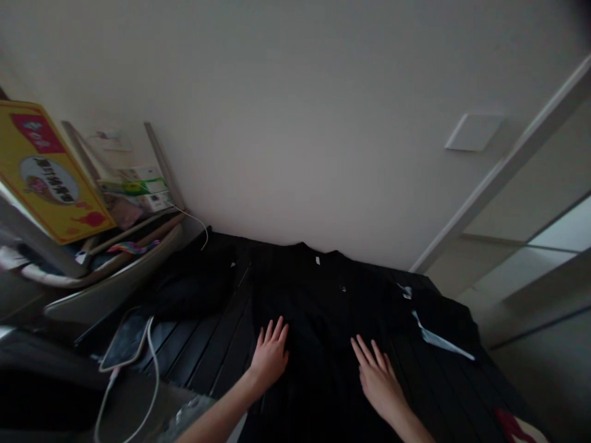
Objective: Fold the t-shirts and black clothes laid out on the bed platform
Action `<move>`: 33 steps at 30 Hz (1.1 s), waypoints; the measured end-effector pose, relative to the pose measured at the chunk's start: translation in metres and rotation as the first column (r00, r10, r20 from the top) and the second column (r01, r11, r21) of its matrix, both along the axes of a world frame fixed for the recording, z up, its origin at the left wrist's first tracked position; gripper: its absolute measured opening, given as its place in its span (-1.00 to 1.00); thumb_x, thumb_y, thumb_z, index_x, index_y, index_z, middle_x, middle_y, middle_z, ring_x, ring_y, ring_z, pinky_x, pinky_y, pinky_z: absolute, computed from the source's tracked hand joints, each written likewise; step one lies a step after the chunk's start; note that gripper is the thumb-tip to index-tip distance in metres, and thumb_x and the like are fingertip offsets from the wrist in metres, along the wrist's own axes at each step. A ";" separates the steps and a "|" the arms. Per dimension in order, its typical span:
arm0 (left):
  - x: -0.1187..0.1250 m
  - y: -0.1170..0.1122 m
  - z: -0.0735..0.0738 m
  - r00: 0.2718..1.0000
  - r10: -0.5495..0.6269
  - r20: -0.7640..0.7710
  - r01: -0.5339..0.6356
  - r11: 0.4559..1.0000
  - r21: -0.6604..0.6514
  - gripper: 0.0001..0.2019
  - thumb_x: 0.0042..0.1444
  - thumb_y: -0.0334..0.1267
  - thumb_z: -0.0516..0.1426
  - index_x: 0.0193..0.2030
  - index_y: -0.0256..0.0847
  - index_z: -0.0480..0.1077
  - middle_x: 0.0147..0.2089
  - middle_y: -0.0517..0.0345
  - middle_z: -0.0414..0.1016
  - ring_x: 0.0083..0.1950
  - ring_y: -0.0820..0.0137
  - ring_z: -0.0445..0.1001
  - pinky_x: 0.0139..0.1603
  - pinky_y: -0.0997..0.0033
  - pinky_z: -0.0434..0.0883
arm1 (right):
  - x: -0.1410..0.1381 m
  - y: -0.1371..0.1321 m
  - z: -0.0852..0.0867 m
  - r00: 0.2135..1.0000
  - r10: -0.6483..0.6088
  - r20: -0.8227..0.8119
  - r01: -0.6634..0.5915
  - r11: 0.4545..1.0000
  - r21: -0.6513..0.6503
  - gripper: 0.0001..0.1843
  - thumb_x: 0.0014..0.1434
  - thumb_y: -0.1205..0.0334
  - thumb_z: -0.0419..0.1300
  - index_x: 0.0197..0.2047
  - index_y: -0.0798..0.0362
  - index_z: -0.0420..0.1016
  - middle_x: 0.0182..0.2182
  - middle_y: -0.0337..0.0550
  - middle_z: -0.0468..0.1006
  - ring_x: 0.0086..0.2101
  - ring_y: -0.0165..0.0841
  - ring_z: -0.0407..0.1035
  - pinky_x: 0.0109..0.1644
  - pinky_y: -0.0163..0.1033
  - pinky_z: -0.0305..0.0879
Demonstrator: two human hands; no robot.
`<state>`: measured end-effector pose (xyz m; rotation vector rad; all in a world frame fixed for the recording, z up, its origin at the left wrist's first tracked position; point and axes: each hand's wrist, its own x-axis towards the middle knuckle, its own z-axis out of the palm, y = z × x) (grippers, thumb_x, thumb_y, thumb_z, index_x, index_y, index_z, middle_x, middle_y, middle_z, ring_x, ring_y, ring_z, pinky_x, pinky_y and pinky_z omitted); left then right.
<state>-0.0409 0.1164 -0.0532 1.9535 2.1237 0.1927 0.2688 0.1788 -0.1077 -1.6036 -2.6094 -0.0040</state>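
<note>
Resting flat on a large black pleated garment (pixel 318 307) near its middle, the left hand (pixel 270 357) and right hand (pixel 378 381) have their fingers spread, pinching nothing. Its far edge meets an off-white wall (pixel 277 123). Open cloth stretches either side of the hands, and a black smartphone (pixel 124 338) with a white charging cable (pixel 152 363) lies at the garment's left edge.

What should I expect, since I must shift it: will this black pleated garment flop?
Likely floppy: the black pleated garment lies spread flat under the left hand and right hand. Its narrow pleats suggest thin, light cloth.
</note>
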 end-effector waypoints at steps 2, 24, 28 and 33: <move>-0.012 -0.019 -0.003 0.998 -0.028 -0.054 0.028 1.000 -0.002 -0.35 0.12 -0.24 0.05 0.38 -0.02 0.05 0.45 0.15 -0.10 0.44 0.04 -0.13 0.38 -0.09 -0.05 | 0.021 -0.012 -0.006 1.000 -0.008 0.025 0.007 1.000 0.022 -0.24 0.10 0.45 -0.17 0.37 -0.12 0.02 0.34 -0.27 0.08 0.29 -0.18 -0.01 0.24 0.12 0.12; -0.052 -0.052 -0.004 0.981 0.048 -0.186 -0.015 0.985 0.171 -0.47 0.29 -0.09 -0.06 0.38 -0.02 0.03 0.44 0.14 -0.03 0.43 0.08 -0.08 0.36 -0.09 0.03 | 0.038 -0.056 -0.016 0.989 -0.049 -0.143 0.057 0.997 0.050 -0.32 0.30 -0.15 -0.18 0.38 -0.02 -0.01 0.36 -0.09 0.00 0.31 -0.09 -0.09 0.27 0.17 0.06; -0.065 -0.067 -0.018 0.965 0.092 -0.246 -0.034 0.972 0.231 -0.44 0.28 0.00 -0.06 0.38 -0.05 0.05 0.43 0.08 -0.02 0.43 0.07 -0.06 0.36 -0.04 0.06 | 0.070 -0.062 -0.038 0.982 -0.092 -0.167 0.117 0.982 0.147 -0.31 0.28 -0.17 -0.23 0.29 0.03 0.23 0.34 -0.02 0.08 0.32 0.03 -0.17 0.24 0.30 0.02; -0.071 -0.072 -0.019 0.946 0.181 -0.267 -0.099 0.951 0.293 -0.49 0.26 -0.02 -0.03 0.32 -0.07 0.19 0.37 0.02 0.15 0.38 0.06 0.09 0.31 -0.05 0.14 | 0.095 -0.066 -0.052 0.976 0.065 -0.208 -0.026 0.983 0.182 -0.31 0.31 0.16 -0.43 0.02 -0.10 0.53 0.24 -0.09 0.30 0.33 -0.01 -0.19 0.23 0.36 -0.01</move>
